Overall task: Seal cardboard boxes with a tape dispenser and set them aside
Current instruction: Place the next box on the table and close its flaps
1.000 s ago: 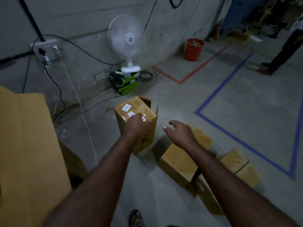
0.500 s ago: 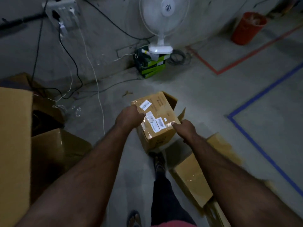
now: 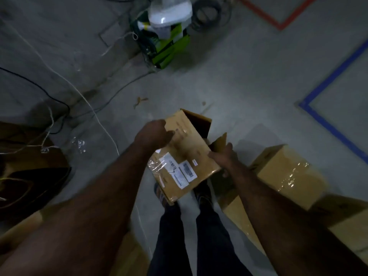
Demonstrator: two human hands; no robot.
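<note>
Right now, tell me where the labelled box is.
In the head view the labelled box is at centre, held between the left hand and right hand, above the shoes, left of the taped box.

A white fan base (image 3: 170,13) stands on a green-and-black box (image 3: 169,46) against the grey wall (image 3: 59,36), with a coil of dark cable (image 3: 207,10) just beside it on the concrete floor (image 3: 239,76). A red line (image 3: 280,26) and a blue line (image 3: 334,74) (each turning a corner) mark the floor on the right. A white cord (image 3: 87,102) and a black cable (image 3: 39,89) trail down on the left, near a crumpled bit of clear plastic (image 3: 79,143). A small brown scrap (image 3: 140,101) lies apart from them.
</note>
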